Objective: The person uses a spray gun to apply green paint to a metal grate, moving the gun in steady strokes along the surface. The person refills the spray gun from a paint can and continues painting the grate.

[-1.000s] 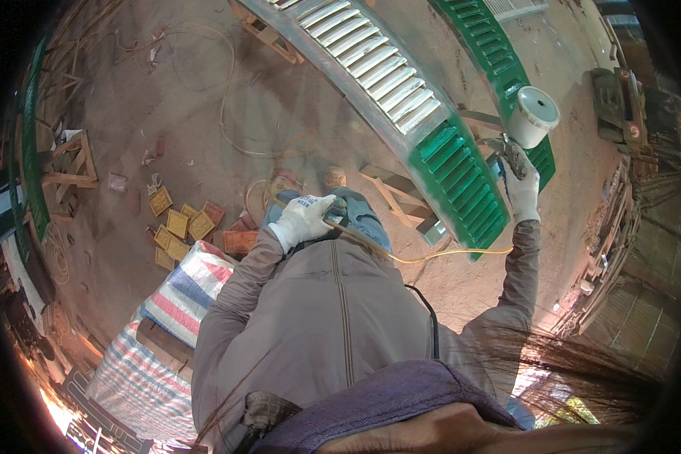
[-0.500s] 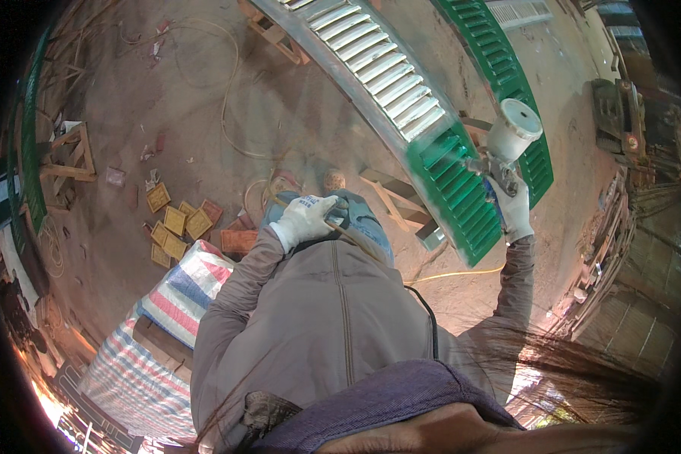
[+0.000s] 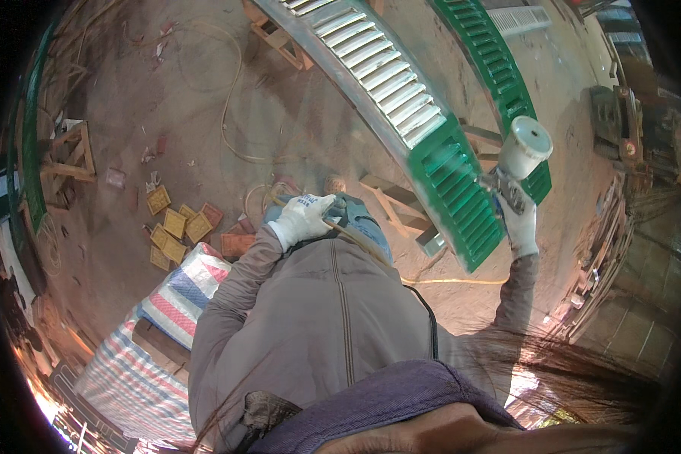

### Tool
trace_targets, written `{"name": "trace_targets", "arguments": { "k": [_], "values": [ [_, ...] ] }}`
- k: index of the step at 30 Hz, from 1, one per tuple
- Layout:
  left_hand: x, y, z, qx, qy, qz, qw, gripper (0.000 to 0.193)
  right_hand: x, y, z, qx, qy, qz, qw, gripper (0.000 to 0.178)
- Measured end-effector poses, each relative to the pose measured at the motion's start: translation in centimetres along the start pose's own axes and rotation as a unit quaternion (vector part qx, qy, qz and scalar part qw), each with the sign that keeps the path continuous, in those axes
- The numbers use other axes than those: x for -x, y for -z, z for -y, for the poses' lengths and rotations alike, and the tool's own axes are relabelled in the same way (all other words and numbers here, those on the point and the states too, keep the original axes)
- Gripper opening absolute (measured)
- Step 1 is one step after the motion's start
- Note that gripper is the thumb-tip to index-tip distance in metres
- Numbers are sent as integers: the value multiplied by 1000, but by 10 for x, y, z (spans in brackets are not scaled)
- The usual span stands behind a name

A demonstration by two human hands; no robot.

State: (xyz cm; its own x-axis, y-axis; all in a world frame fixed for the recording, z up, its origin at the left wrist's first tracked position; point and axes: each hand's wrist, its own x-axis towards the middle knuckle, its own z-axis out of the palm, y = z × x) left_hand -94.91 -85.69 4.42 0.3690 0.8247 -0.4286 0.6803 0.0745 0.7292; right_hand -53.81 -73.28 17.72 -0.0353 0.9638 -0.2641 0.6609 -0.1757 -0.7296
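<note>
My right hand, in a white glove, grips a spray gun with a pale paint cup on top. The gun's nozzle faces a long slatted metal panel, close to its near end. That end is green, while the farther slats are bare silver; a pale mist hangs between nozzle and slats. At my waist, my left hand, also gloved in white, is closed on a tan hose that runs across my front. The fingers' undersides are hidden.
Wooden trestles stand under the panel. Beyond it lies a second green slatted panel. Several yellow square blocks lie on the floor at left, near a striped sheet. A loose hose curves over the floor.
My right hand and the spray gun have moved slightly nearer to me and a little right, along the panel's green end. My left hand stays at my waist.
</note>
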Motion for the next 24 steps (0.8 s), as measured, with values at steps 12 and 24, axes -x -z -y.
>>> {"name": "trace_targets", "arguments": {
  "k": [12,24],
  "values": [
    [2,-1,2,5,-28,-31,999,42,-29,-28,1,-29,29,-21,999,37],
    [10,-5,18,-8,-24,-65,998,42,-61,-32,9,56,102,-81,990,37]
  ]
}}
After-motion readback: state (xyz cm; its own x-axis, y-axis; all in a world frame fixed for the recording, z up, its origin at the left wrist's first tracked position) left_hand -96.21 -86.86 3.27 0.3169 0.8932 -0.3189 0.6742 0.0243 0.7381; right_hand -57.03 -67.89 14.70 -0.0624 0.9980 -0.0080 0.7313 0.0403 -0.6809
